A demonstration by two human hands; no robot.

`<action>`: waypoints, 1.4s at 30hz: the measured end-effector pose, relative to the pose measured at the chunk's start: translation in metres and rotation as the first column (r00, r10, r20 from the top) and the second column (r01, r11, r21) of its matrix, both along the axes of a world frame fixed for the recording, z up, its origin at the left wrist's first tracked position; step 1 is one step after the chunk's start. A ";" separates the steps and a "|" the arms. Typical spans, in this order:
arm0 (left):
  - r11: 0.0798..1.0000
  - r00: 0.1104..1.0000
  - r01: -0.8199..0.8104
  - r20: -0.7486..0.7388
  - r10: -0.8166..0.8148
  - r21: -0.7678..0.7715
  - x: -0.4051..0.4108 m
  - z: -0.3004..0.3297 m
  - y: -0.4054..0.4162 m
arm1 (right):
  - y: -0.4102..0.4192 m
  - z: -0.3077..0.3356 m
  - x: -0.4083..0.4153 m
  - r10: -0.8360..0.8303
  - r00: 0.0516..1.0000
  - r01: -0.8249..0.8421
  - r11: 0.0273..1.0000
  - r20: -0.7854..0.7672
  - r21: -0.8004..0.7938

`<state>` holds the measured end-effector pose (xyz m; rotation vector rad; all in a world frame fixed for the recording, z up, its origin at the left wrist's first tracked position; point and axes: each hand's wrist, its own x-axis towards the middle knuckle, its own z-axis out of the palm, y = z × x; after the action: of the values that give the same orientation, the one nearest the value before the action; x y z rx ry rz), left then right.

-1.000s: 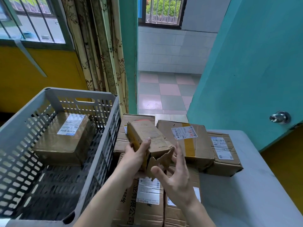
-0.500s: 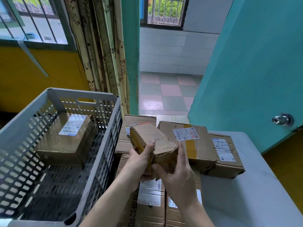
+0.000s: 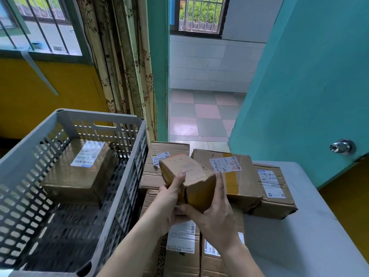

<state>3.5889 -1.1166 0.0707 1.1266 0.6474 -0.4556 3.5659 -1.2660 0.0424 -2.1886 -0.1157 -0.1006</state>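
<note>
- My left hand grips the small cardboard box from its left side. The thumb lies up over the top face and the fingers curl underneath.
- My right hand holds the same box at its near right corner. The thumb hooks under the near end and the fingers run up flat along the right side.
- The box sits tilted between my two hands, raised off the pile, with its dented near end toward me.
- Just past my right fingertips lies a taped box with a white label. To its right is a labelled box.
- Beyond my left hand lies a flat box.
- Under both hands two long boxes lie side by side.
- To the left of my left hand, just beside the pile, stands a grey crate. One parcel lies inside it.
- To the right of my right hand is the bare grey desk.
</note>
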 end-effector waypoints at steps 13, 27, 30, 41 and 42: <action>0.988 0.997 0.051 0.068 -0.041 -0.147 -0.011 0.010 0.002 | -0.008 -0.002 0.008 0.078 0.996 -0.078 0.997 0.040 -0.010; 0.988 0.983 0.146 0.104 -0.151 0.054 -0.012 0.014 0.001 | -0.009 0.000 0.009 0.048 0.981 -0.025 0.992 0.189 -0.121; 0.909 0.952 0.136 0.203 -0.230 0.393 -0.008 0.019 0.008 | -0.013 -0.005 0.012 0.093 0.946 -0.041 0.985 0.311 -0.169; 0.878 0.855 0.111 0.406 -0.323 0.466 -0.008 0.014 0.016 | -0.020 -0.005 0.019 0.174 0.868 -0.178 0.983 0.466 -0.036; 0.890 0.863 0.117 0.398 -0.310 0.440 -0.009 0.014 0.015 | -0.021 -0.006 0.020 0.138 0.890 -0.163 0.986 0.435 0.020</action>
<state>3.5797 -1.1014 0.0843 1.6506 0.1896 -0.2298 3.5862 -1.2868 0.0369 -2.0590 -0.5272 -0.4986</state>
